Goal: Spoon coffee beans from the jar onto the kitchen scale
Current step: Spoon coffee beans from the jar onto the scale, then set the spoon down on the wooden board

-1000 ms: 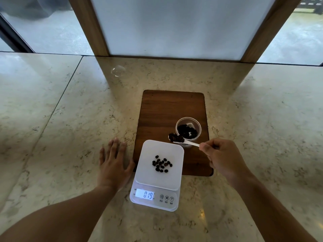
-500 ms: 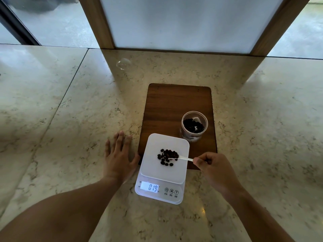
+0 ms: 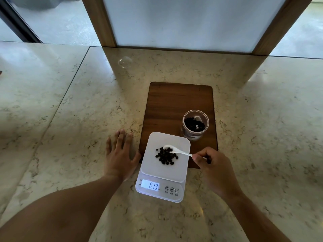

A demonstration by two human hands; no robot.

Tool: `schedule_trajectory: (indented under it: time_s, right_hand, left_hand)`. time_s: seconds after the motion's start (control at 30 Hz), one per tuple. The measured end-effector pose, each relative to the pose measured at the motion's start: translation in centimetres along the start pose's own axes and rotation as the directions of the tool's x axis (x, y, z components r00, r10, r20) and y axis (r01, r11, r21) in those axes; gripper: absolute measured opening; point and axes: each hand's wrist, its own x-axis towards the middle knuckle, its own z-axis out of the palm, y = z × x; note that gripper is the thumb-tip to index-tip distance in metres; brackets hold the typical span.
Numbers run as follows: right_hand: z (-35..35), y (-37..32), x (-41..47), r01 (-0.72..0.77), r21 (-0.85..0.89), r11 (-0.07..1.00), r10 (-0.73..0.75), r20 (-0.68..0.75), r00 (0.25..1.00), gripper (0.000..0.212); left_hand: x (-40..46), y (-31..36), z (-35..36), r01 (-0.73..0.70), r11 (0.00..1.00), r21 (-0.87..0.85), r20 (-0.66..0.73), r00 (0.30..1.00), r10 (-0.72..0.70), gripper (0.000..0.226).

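Note:
A white kitchen scale (image 3: 178, 169) sits at the near edge of a wooden board; its display reads 0.19. A pile of dark coffee beans (image 3: 166, 156) lies on its platform. My right hand (image 3: 212, 169) pinches the handle of a small white spoon (image 3: 176, 150), whose tilted bowl rests over the pile's far side, nearly emptied. The clear jar (image 3: 195, 125) stands open on the board behind the scale, with beans in its bottom. My left hand (image 3: 120, 157) lies flat on the counter just left of the scale, fingers spread.
The dark wooden board (image 3: 174, 103) lies on a marble counter (image 3: 70, 119). A small clear round object (image 3: 125, 62) rests at the back left. A wood-framed frosted panel (image 3: 192, 20) rises behind the counter.
My right hand carried the loaded spoon from beside the jar to above the scale and tipped it. The pile of beans on the platform has grown. My left hand stayed flat.

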Motion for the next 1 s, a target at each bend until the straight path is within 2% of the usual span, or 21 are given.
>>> schedule_trajectory:
  time_s: [0.2,0.33,0.43,0.53,0.7,0.9,1.0]
  right_hand:
    - [0.0,-0.2,-0.3,0.192,-0.055,0.980,-0.197,-0.086,0.977,0.016]
    - [-0.1,0.2,-0.6,0.234,-0.075,0.969,-0.243,-0.134,0.961,0.019]
    - [0.0,1.0,-1.2,0.170,-0.050,0.984,-0.176,-0.188,0.966,0.018]
    - [0.4,2.2,-2.3,0.006,0.070,0.998,0.012,-0.259,0.966,0.018]
    - [1.1,4.8,-4.7,-0.220,0.134,0.966,0.254,-0.358,0.898,0.014]
    - [2.1,6.1,-5.8,-0.298,-0.013,0.954,0.269,-0.400,0.876,0.018]
    - [2.4,6.3,-5.7,-0.285,-0.153,0.946,0.215,-0.359,0.908,0.018]
  left_hand:
    - [0.0,-0.1,0.1,-0.001,1.000,-0.007,-0.001,1.000,0.001,0.075]
    - [0.0,-0.2,0.3,-0.005,1.000,-0.007,-0.005,1.000,0.005,0.074]
    - [0.0,-0.3,0.4,-0.003,1.000,-0.001,-0.012,1.000,0.003,0.074]
    - [0.1,-0.3,0.5,-0.003,1.000,-0.005,-0.015,1.000,0.003,0.074]
    - [0.1,-0.3,0.4,-0.004,1.000,0.000,-0.009,1.000,0.004,0.074]
    - [0.1,-0.2,0.4,-0.012,1.000,-0.009,-0.022,1.000,0.012,0.073]
    - [0.1,-0.4,0.5,-0.016,1.000,-0.010,-0.039,0.999,0.015,0.073]
